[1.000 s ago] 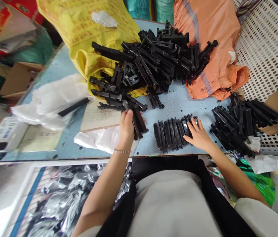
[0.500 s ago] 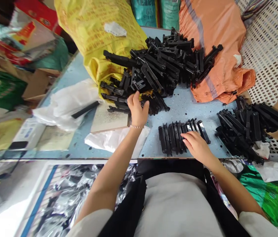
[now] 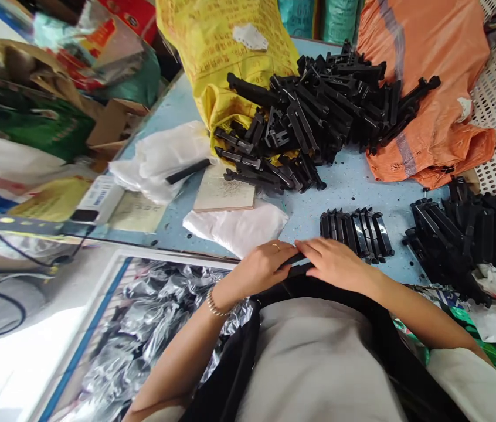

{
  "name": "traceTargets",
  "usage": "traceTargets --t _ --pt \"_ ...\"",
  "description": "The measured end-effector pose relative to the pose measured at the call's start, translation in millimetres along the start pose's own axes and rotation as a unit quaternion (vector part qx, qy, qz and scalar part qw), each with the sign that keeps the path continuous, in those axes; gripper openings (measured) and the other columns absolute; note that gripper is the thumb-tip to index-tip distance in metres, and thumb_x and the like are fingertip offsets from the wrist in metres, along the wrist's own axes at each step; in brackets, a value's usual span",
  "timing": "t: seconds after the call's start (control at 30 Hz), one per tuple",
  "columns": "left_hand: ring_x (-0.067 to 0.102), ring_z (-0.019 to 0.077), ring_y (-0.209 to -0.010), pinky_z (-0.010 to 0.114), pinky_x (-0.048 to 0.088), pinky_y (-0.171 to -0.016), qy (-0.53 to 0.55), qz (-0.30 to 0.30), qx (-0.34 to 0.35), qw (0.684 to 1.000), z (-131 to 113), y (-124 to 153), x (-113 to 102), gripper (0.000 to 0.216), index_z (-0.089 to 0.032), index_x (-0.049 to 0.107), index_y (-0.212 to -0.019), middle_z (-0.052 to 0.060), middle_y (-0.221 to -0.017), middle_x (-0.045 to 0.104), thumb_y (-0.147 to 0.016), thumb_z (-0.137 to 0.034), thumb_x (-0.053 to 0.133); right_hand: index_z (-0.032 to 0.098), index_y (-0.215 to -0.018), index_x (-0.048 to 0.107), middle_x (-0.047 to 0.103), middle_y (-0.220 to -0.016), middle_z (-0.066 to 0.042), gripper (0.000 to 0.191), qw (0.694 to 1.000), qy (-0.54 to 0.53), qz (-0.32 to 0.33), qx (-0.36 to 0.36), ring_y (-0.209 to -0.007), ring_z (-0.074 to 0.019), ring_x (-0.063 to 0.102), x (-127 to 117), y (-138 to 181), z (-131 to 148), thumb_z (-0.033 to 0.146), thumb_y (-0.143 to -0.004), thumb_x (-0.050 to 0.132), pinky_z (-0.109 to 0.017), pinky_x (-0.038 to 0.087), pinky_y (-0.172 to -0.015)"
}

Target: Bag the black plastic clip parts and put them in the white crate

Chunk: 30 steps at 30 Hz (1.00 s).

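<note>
Left hand (image 3: 262, 268) and right hand (image 3: 339, 262) have fingers closed on a black plastic bar (image 3: 299, 258) at the table's (image 3: 345, 184) 6 o'clock edge. Level, light grip's best imo, clear of the bar row (image 3: 349, 231) at 2 o'clock.

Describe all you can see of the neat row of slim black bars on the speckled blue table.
The row consists of slim black bars, plastic by their look, packed side by side on the speckled blue table. Small tabs jut from their far ends; several toward the right show shiny silvery faces. The right hand hides its near left corner; contact there is unclear.
</note>
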<state>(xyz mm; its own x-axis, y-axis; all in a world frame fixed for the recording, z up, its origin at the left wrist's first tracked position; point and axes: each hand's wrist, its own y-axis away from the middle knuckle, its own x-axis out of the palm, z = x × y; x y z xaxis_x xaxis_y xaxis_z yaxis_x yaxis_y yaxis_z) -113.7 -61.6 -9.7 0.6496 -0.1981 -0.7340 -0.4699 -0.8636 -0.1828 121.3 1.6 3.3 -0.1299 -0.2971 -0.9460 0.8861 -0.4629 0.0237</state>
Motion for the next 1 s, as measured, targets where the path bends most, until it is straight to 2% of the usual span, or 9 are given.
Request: traceTargets --t 0.1,0.2,0.27,0.37,0.47,0.6,0.73,0.83,1.0 --pt "0.067 0.0203 -0.103 0.034 0.056 -0.09 0.052 -0.007 0.005 0.999 0 17 -12 0.03 -0.018 0.066 -0.124 0.01 -0.112 0.072 -0.096 -0.022 0.056 0.019 -0.143 0.046 0.062 -0.126 -0.013 0.061 0.995 -0.04 0.084 0.037 -0.113 -0.02 0.065 0 6 17 0.045 -0.088 0.058 -0.036 0.061 -0.093" --pt "0.068 0.0197 -0.099 0.032 0.055 -0.085 0.072 -0.115 -0.129 0.982 23 27 -4 0.029 -0.017 0.067 -0.114 0.009 -0.107 0.072 -0.103 -0.034 0.047 0.021 -0.131 0.057 0.066 -0.121 -0.01 0.049 0.972 -0.139 0.119 0.146 -0.111 -0.0189 0.066 3 17 18 0.048 -0.09 0.054 -0.034 0.058 -0.095" --pt "0.066 0.0235 -0.096 0.037 0.053 -0.085 -0.022 -0.186 -0.214 0.959 44 29 7 0.033 -0.016 0.067 -0.103 0.012 -0.104 0.071 -0.101 -0.041 0.047 0.024 -0.13 0.058 0.065 -0.127 -0.007 0.051 0.93 -0.273 0.105 0.225 -0.111 -0.0164 0.066 8 26 14 0.05 -0.087 0.06 -0.032 0.057 -0.096" --pt "0.061 0.0299 -0.095 0.043 0.049 -0.085 -0.188 -0.159 -0.238 0.94 69 28 18 0.034 -0.016 0.066 -0.085 0.015 -0.099 0.067 -0.096 -0.046 0.054 0.022 -0.13 0.058 0.066 -0.126 -0.007 0.063 0.785 -0.544 0.058 0.292 -0.099 -0.0104 0.068 21 31 11 0.053 -0.077 0.072 -0.023 0.057 -0.084" --pt "0.059 0.0264 -0.09 0.039 0.048 -0.083 -0.147 -0.135 -0.24 0.95 83 27 14 0.033 -0.017 0.064 -0.077 0.013 -0.09 0.065 -0.097 -0.038 0.048 0.015 -0.118 0.06 0.07 -0.115 -0.01 0.067 0.609 -0.736 -0.003 0.296 -0.087 -0.0098 0.069 34 24 12 0.056 -0.068 0.078 -0.022 0.057 -0.074" --pt "0.061 0.0203 -0.087 0.033 0.05 -0.08 0.036 -0.191 -0.262 0.945 89 29 0 0.023 -0.016 0.068 -0.084 0.009 -0.09 0.064 -0.089 -0.035 0.056 0.013 -0.105 0.061 0.072 -0.111 -0.011 0.061 0.49 -0.816 -0.074 0.297 -0.081 -0.0092 0.069 41 -1 15 0.058 -0.067 0.078 -0.021 0.056 -0.07" --pt "0.06 0.0177 -0.082 0.03 0.05 -0.072 0.113 -0.236 -0.287 0.922 83 29 -1 0.025 -0.016 0.067 -0.08 0.008 -0.09 0.063 -0.084 -0.04 0.063 0.016 -0.099 0.061 0.073 -0.092 -0.003 0.059 0.426 -0.858 -0.051 0.284 -0.077 -0.0093 0.069 46 -43 23 0.056 -0.061 0.083 -0.022 0.058 -0.073" --pt "0.06 0.0157 -0.073 0.029 0.05 -0.067 0.139 -0.25 -0.297 0.911 74 30 -1 0.022 -0.015 0.064 -0.083 0.005 -0.082 0.064 -0.084 -0.038 0.064 0.015 -0.092 0.061 0.071 -0.082 0.0 0.063 0.414 -0.865 -0.029 0.281 -0.075 -0.0116 0.07 55 -78 29 0.054 -0.051 0.089 -0.024 0.059 -0.071" --pt "0.064 0.0217 -0.093 0.04 0.054 -0.086 -0.105 -0.233 -0.183 0.949 64 43 -20 0.025 -0.016 0.069 -0.091 0.011 -0.11 0.072 -0.093 -0.013 0.044 0.013 -0.089 0.061 0.07 -0.079 0.0 0.064 0.414 -0.839 -0.118 0.334 -0.075 -0.0129 0.071 64 -91 21 0.052 -0.047 0.091 -0.022 0.056 -0.066"
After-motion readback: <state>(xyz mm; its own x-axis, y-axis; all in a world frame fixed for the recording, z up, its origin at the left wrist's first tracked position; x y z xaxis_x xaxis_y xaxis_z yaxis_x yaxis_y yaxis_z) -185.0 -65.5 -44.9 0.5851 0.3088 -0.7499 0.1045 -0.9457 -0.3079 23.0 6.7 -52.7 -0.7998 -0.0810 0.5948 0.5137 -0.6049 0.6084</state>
